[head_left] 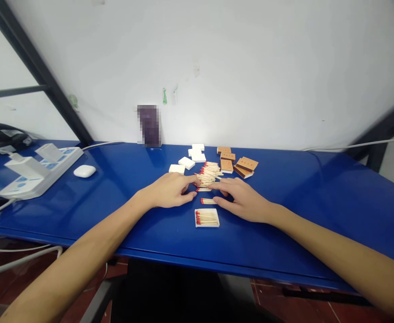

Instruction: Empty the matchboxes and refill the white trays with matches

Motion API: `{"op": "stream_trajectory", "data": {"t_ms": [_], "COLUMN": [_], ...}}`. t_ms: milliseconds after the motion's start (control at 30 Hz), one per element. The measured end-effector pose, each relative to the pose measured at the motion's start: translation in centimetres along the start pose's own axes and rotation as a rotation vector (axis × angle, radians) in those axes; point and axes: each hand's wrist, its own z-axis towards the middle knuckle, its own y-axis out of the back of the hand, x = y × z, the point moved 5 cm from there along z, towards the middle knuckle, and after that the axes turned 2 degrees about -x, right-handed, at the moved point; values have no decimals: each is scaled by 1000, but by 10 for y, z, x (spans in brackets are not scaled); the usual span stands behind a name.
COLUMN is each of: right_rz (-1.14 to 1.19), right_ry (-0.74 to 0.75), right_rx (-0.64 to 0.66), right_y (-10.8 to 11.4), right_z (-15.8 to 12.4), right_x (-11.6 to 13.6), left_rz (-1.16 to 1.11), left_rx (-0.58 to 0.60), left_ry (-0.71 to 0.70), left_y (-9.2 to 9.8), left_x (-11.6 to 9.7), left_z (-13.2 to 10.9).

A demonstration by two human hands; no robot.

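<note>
A heap of red-tipped matches (210, 170) lies in the middle of the blue table. From the left, my left hand (170, 189) reaches to the heap, index finger touching its red heads, thumb apart below. My right hand (242, 197) comes in from the right; its index finger rests on matches at the heap's near edge, and its thumb touches the end of a small row of matches (206, 201). Both hands have their fingers apart. Nearer to me sits a white matchbox tray (207, 225) with several matches in it, heads to the left.
Several white matchbox trays (198, 155) lie behind my left hand, and several brown matchbox sleeves (228, 156) behind my right. A power strip (62, 163) with chargers and a white earbud case (84, 171) are at the left. A pixelated dark object (149, 125) leans against the wall.
</note>
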Motion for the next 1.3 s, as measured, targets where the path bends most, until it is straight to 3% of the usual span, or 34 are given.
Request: {"op": "stream_trajectory", "data": {"t_ms": [1300], "right_rz": [-16], "right_ry": [19], "right_rx": [-14], "right_y": [1], "right_z": [0], "right_x": [1], "left_rz": [9], "left_rx": [7], "left_ry": [-54], "left_y": [-1], "left_x": [-1], "left_z": [1]}}
